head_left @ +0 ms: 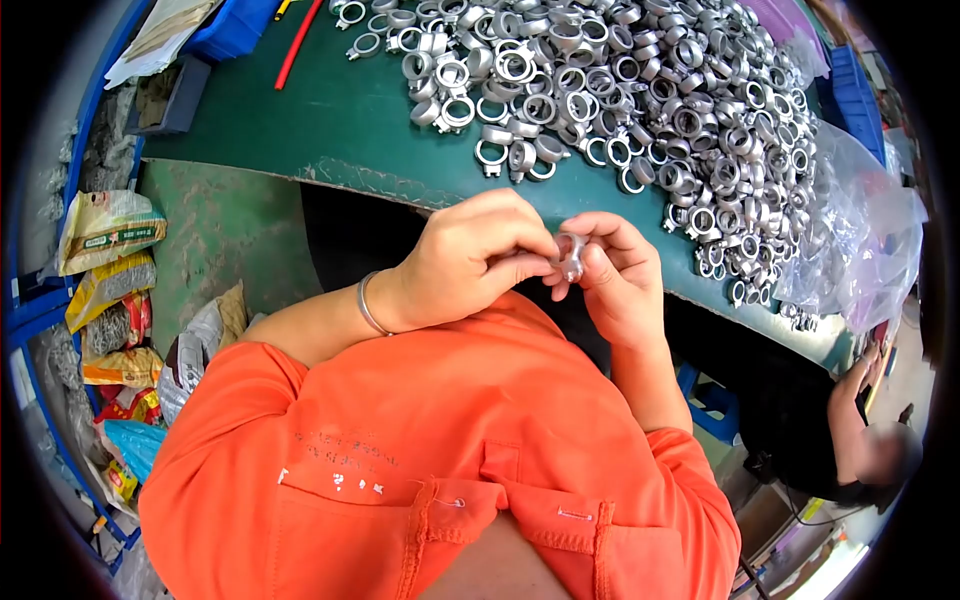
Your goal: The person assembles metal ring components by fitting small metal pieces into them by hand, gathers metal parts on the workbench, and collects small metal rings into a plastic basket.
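A small silver-grey metal ring with a lug on its rim is held just in front of my chest, near the bench's front edge. My right hand pinches it between thumb and fingers. From the other side, my left hand has its thumb and index fingertip pressed together at the ring's edge; whether they grip the ring itself or some tiny part is hidden. A bracelet circles my left wrist. Beyond my hands, a large heap of similar metal rings covers much of the green bench.
A red rod lies on the bench's left part, near a blue bin. Clear plastic bags hang at the right end. Packed sacks fill a rack at left. Another person in dark clothing is at right.
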Tool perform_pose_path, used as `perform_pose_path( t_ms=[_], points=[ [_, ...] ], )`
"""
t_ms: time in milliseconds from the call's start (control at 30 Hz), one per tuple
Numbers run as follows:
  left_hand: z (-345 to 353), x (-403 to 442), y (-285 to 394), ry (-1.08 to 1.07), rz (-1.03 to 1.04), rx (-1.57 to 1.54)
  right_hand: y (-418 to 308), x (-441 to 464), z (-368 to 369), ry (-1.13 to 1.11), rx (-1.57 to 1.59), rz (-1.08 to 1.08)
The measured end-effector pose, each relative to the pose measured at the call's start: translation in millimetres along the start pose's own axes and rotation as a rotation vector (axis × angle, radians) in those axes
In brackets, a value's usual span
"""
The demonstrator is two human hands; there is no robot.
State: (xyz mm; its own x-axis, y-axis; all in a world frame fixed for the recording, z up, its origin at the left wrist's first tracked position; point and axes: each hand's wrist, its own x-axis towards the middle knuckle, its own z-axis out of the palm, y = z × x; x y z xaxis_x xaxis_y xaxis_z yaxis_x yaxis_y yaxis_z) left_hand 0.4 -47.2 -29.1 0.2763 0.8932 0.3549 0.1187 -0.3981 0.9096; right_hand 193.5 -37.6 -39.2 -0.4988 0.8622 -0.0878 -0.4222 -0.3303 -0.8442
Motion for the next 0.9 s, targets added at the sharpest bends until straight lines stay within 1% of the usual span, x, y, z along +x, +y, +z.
perform_pose_path(
  t_ms=[33,67,100,133,233,367,433,500,533,567,600,667,733,900],
  points=[
    [-1,-1,2,0.031,-0.097,-0.034,2,0,-1,-0.002,0.001,0.003],
    [1,-2,-1,0.072,-0.137,-0.083,3,0,0,0.010,0.048,-0.036],
    [0,-3,-1,0.074,-0.138,-0.083,5,0,0,0.024,0.095,-0.075],
    [-1,-2,-2,0.058,-0.132,-0.084,6,-1,-2,0.002,0.153,-0.060],
    [-1,-3,-3,0.037,-0.151,-0.117,6,-2,0,0.015,0.189,-0.071],
    [-2,-4,-3,0.006,-0.211,-0.205,8,-3,0,-0.002,0.186,-0.101],
    [-4,-4,-7,-0.018,-0.209,-0.209,9,-4,1,-0.013,0.066,-0.221],
    [-4,-6,-8,-0.040,-0.208,-0.211,11,-3,3,-0.014,0.040,-0.250],
    [-2,-6,-8,-0.016,-0.247,-0.297,11,-3,4,-0.017,0.012,-0.283],
    [-1,-7,-7,0.010,-0.285,-0.382,11,-3,4,-0.019,0.013,-0.281],
    [-2,-7,-4,0.012,-0.285,-0.381,12,-3,4,0.005,0.027,-0.259],
    [-6,-6,2,-0.031,-0.463,-0.482,12,-2,3,0.028,0.041,-0.235],
    [-5,-7,2,-0.014,-0.455,-0.506,12,-2,2,0.057,0.043,-0.193],
    [-5,-7,4,-0.003,-0.452,-0.508,15,-1,-1,0.051,0.034,-0.206]
  ],
)
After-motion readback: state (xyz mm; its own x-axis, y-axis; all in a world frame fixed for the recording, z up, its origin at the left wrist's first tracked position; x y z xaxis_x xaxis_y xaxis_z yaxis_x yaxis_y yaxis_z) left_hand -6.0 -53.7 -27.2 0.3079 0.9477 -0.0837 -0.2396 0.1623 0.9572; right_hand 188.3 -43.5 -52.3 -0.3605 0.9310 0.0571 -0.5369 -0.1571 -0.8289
